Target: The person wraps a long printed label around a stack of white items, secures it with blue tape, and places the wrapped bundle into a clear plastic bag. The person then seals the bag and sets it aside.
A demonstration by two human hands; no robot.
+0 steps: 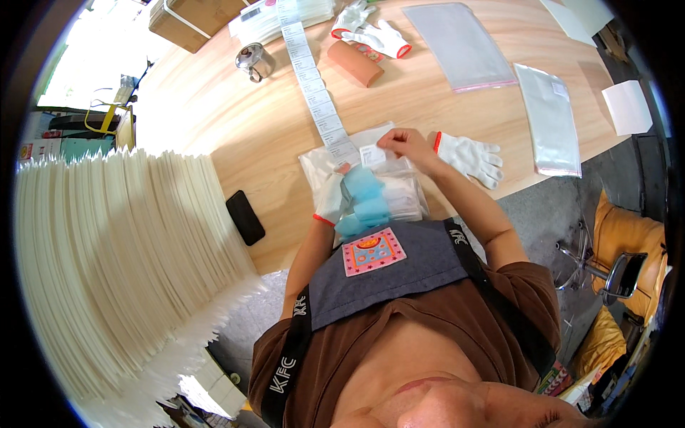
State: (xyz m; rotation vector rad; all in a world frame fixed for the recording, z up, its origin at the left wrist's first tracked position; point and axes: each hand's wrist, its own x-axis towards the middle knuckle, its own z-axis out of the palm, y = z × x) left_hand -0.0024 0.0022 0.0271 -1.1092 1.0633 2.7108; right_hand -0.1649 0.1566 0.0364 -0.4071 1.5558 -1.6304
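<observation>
The table (235, 121) was pale wood with a smooth, matt grain. On it lay clear plastic bags (460, 43) — glossy, lightly creased — and a long strip of white paper labels (314, 93). The left hand (332, 200) wore a knitted white cloth glove; the right hand (403, 146) was bare. The small metal cup (253, 60) shone, and the phone (245, 217) was glossy black.

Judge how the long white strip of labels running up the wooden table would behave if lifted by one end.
The long white strip of labels would probably hang floppy, since it lies thin and flat on the wooden table. It looks light for its length. Its small sticker held in the bare right hand suggests it may cling to fingers.
</observation>
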